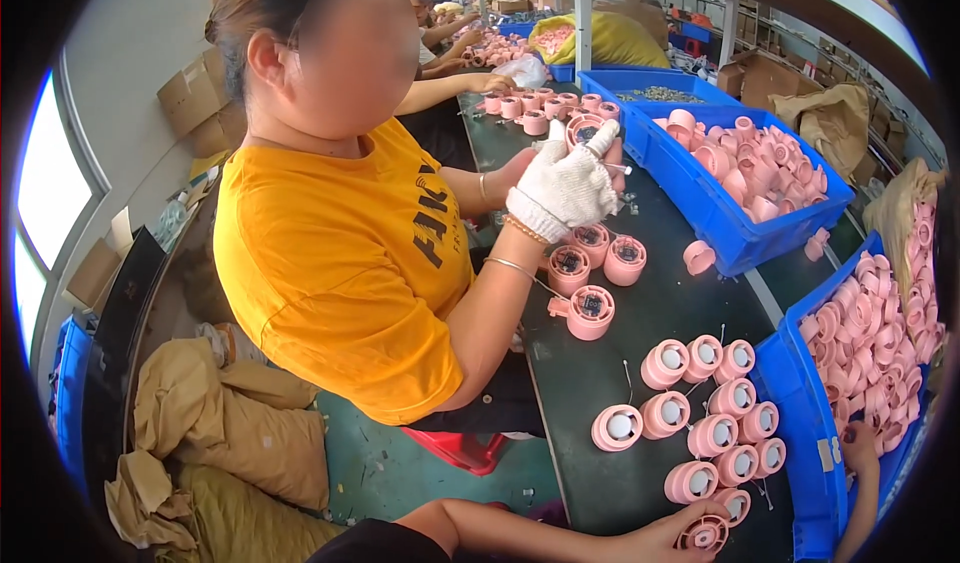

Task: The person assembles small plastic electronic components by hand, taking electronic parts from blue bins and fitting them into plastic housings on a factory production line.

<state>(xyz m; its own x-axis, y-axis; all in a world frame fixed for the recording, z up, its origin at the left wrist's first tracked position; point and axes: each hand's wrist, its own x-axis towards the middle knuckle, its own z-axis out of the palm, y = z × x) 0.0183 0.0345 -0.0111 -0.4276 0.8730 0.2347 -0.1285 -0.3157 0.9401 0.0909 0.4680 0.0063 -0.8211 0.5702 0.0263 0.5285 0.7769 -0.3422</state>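
Observation:
My left hand [672,540] lies at the near edge of the dark table [600,383], shut on a round pink plastic part [705,535] with a ribbed face. Just beyond it, several pink capped cylinders [712,403] stand in rows. My right hand [858,447] reaches over the wall of a blue bin [800,433] into loose pink parts [872,353]; its fingers are curled, and whether they hold anything is unclear.
A co-worker in a yellow shirt sits to the left; a white-gloved hand [565,188] holds a pink part [585,129]. Three open pink housings [592,263] lie before that person. A second blue bin [735,173] of pink parts stands farther back. Cloth sacks [230,433] lie on the floor.

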